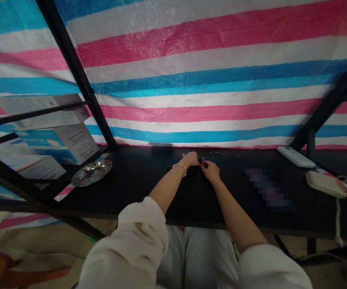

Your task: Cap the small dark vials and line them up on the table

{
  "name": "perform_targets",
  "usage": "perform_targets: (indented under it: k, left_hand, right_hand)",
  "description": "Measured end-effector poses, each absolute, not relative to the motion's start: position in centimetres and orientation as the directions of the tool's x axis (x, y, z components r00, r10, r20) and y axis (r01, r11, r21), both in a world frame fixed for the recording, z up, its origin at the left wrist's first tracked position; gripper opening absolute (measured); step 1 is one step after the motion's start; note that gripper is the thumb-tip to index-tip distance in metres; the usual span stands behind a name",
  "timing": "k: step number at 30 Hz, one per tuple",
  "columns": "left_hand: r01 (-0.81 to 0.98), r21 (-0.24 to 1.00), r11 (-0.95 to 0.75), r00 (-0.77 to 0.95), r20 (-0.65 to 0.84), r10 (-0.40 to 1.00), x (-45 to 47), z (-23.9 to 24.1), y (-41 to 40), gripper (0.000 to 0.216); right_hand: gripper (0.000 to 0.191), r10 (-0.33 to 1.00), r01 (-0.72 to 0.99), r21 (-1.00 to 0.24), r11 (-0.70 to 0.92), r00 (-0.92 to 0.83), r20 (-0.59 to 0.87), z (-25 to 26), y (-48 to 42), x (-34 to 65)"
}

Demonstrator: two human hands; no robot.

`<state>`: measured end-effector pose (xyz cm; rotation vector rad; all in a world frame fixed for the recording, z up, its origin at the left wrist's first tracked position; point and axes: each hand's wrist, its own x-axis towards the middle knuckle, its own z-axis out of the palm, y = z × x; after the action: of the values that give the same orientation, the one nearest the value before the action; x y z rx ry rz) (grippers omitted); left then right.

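- Right in the middle of the action, both bare hands meet over the long, flat black table (125, 192), fingertips almost together.
- The left hand (191, 159), palm down, has its fingers drawn in narrow, right up against a tiny dark piece (201, 160).
- Over on the other side, the right hand (212, 171) brings thumb and finger in close to that same piece; it sits between the two sets of fingertips, and which hand grips it, I cannot tell.
- Round the left wrist, a bracelet of pale round beads (185, 171).
- Just beside that wrist lie small, dark, shiny bits (168, 167), partly hidden by the arm; another little cluster of small, shiny pieces (214, 153) rests beyond the right hand, near the back edge.
- Out left, well apart from the hands, a shiny round metal dish (92, 173), with blue-and-white cardboard boxes (80, 142) stacked beyond it.
- Across to the right, a pixelated patch (269, 190) covers something on the table, its details hidden.
- Farther right, a white rounded oblong object (296, 156) lies near a cream block with rounded corners (326, 184).
- And behind it all hangs a pink, blue and white striped plastic sheet (191, 80).
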<state>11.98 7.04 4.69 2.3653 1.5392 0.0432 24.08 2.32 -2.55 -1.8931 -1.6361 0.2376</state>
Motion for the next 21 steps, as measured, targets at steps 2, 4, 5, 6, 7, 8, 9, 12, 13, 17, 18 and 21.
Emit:
perform_targets:
  k: [2,4,5,6,7,8,9,12,13,17,18,21]
  left_hand:
    - [0.883,0.276,-0.380,0.429,-0.142,0.892,11.8,5.2,6.9,0.018]
    - [0.881,0.270,-0.388,0.433,-0.133,0.892,11.5,5.8,6.8,0.020]
    - [0.881,0.267,-0.391,0.435,-0.129,0.891,11.3,6.2,6.8,0.020]
    - [0.880,0.266,-0.394,0.437,-0.125,0.891,11.1,6.6,6.7,0.020]
    - [0.877,0.268,-0.399,0.442,-0.121,0.889,10.9,7.0,6.6,0.020]
    - [0.873,0.271,-0.405,0.447,-0.117,0.887,10.6,7.4,6.5,0.021]
    - [0.868,0.271,-0.415,0.457,-0.113,0.882,10.3,7.9,6.4,0.021]
    - [0.845,0.254,-0.471,0.511,-0.124,0.850,9.2,9.4,5.8,0.023]
    - [0.836,0.247,-0.490,0.532,-0.142,0.835,8.9,9.9,5.6,0.024]
    - [0.814,0.230,-0.533,0.574,-0.174,0.800,7.8,11.6,4.4,0.024]
    - [0.814,0.219,-0.538,0.574,-0.173,0.800,7.6,11.9,4.1,0.024]
    - [0.826,0.146,-0.544,0.563,-0.179,0.807,7.2,12.1,3.0,0.025]
  right_hand:
    - [0.029,0.941,0.821,-0.570,-0.041,0.224,0.254,-2.4,2.2,24.0]
    - [0.034,0.935,0.804,-0.594,-0.041,0.240,0.261,-2.3,2.1,24.0]
    - [0.036,0.929,0.796,-0.605,-0.041,0.253,0.271,-2.2,2.0,23.9]
    - [0.039,0.920,0.788,-0.615,-0.039,0.269,0.286,-2.1,2.0,23.9]
    - [0.041,0.908,0.780,-0.625,-0.035,0.286,0.305,-2.0,1.9,23.9]
    - [0.042,0.895,0.771,-0.636,-0.028,0.303,0.328,-1.9,1.8,23.9]
    - [0.043,0.879,0.762,-0.647,-0.016,0.320,0.355,-1.8,1.6,23.9]
    - [0.044,0.823,0.734,-0.678,0.042,0.359,0.440,-1.4,1.2,23.8]
    - [0.043,0.804,0.727,-0.684,0.064,0.368,0.466,-1.3,1.1,23.8]
    - [0.034,0.718,0.703,-0.690,0.172,0.390,0.577,-0.8,0.4,23.6]
    - [0.031,0.686,0.698,-0.688,0.201,0.401,0.607,-0.7,0.2,23.6]
    - [0.026,0.597,0.684,-0.679,0.266,0.436,0.673,-0.6,-0.3,23.4]
